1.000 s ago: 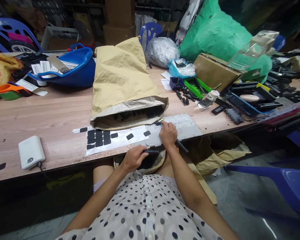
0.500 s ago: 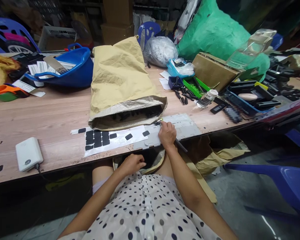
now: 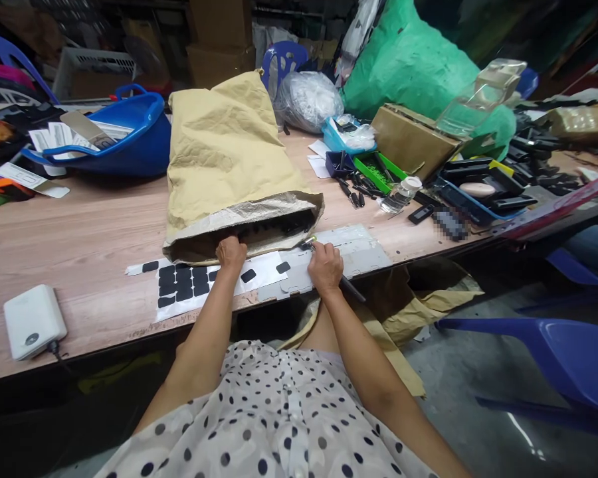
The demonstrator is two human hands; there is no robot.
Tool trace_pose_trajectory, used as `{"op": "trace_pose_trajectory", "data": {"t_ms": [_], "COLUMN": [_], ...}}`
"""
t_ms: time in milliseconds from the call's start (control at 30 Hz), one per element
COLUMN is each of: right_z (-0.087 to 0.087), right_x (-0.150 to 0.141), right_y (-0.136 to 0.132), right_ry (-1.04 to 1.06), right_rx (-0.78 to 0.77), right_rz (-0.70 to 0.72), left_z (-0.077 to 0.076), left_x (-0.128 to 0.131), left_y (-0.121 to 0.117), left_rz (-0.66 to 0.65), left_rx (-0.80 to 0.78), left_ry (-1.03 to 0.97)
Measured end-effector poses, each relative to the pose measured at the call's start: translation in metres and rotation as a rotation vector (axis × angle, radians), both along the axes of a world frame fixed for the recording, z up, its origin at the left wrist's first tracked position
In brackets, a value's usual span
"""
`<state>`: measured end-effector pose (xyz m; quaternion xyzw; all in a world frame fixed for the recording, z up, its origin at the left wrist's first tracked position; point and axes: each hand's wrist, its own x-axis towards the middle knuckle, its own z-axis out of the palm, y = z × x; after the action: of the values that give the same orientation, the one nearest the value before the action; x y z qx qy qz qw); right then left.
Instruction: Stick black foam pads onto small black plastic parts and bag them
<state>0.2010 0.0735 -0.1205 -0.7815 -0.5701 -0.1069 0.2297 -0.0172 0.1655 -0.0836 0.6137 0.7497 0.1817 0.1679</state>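
Note:
My left hand [image 3: 232,253] reaches into the mouth of a tan paper sack [image 3: 229,146] lying on the table. Its fingers look curled at the dark pieces inside, and whatever they grip is hidden. My right hand [image 3: 325,265] is closed around a hammer [image 3: 353,290], its dark handle pointing down to the right and its small metal head beside the sack's right corner. Beneath that hand lies a grey board [image 3: 366,245]. A white sheet with rounded black stickers [image 3: 183,282] lies in front of the sack, partly covered by my left forearm.
A white box with a cable [image 3: 34,322] lies near the left front edge. The blue basin [image 3: 129,156] holds small boxes. To the right are a green tray [image 3: 376,174], a clear bottle [image 3: 401,194] and a blue tray of black parts [image 3: 478,199]. A purple chair [image 3: 543,345] stands at right.
My left hand has gone from above my lap up into the sack's opening. My right hand keeps hold of the hammer in about the same place. The view has shifted slightly.

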Motion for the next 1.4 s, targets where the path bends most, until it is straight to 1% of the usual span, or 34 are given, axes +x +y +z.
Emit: {"op": "trace_pose_trajectory", "data": {"t_ms": [67,100,167,200,267,333,467,567,633,733,800,833,900,967,1033,1167,1267,1333,1400], "right_z": [0.000,0.000,0.000,0.000,0.000,0.000,-0.001,0.001,0.005,0.016,0.024,0.027,0.032,0.034,0.035,0.035,0.032,0.030,0.030], "right_x": [0.000,0.000,0.001,0.001,0.001,0.002,0.005,0.011,0.012,0.006,-0.005,-0.013,-0.027,-0.040,-0.047,-0.054,-0.056,-0.055,-0.053], "right_y": [-0.001,-0.001,-0.002,-0.002,-0.003,-0.003,-0.003,-0.004,-0.007,-0.018,-0.027,-0.032,-0.039,-0.045,-0.048,-0.051,-0.052,-0.051,-0.051], "right_ry": [0.006,0.006,0.003,0.002,0.004,0.007,0.021,0.065,0.114,0.211,0.282,0.315,0.374,0.411,0.424,0.420,0.404,0.397,0.403], "right_rx": [0.001,0.001,-0.002,-0.003,-0.002,0.003,0.006,0.017,0.046,0.140,0.185,0.181,0.124,0.054,0.017,0.060,0.054,0.037,0.057], "right_rz": [0.005,0.004,0.000,-0.003,-0.007,-0.007,-0.005,0.017,0.058,0.176,0.312,0.389,0.504,0.555,0.571,0.584,0.599,0.589,0.570], "left_z": [-0.002,-0.003,-0.007,-0.010,-0.018,-0.026,-0.035,-0.034,-0.033,-0.031,-0.030,-0.029,-0.028,-0.026,-0.025,-0.024,-0.025,-0.025,-0.024], "left_x": [-0.001,-0.002,-0.003,-0.003,-0.003,-0.003,-0.003,-0.004,-0.003,-0.002,-0.001,-0.001,-0.001,0.000,0.001,0.002,0.003,0.004,0.004], "left_y": [-0.012,-0.021,-0.041,-0.052,-0.069,-0.079,-0.081,-0.078,-0.078,-0.079,-0.080,-0.081,-0.081,-0.082,-0.082,-0.082,-0.083,-0.083,-0.084], "left_rz": [-0.055,-0.113,-0.287,-0.378,-0.505,-0.546,-0.540,-0.537,-0.532,-0.517,-0.509,-0.505,-0.500,-0.497,-0.498,-0.503,-0.495,-0.486,-0.485], "left_rx": [0.102,0.169,0.289,0.322,0.335,0.327,0.329,0.305,0.283,0.256,0.244,0.238,0.221,0.200,0.188,0.177,0.175,0.178,0.179], "left_ry": [0.018,0.014,-0.029,-0.056,-0.100,-0.129,-0.192,-0.236,-0.263,-0.298,-0.315,-0.321,-0.329,-0.332,-0.331,-0.317,-0.306,-0.309,-0.318]}}
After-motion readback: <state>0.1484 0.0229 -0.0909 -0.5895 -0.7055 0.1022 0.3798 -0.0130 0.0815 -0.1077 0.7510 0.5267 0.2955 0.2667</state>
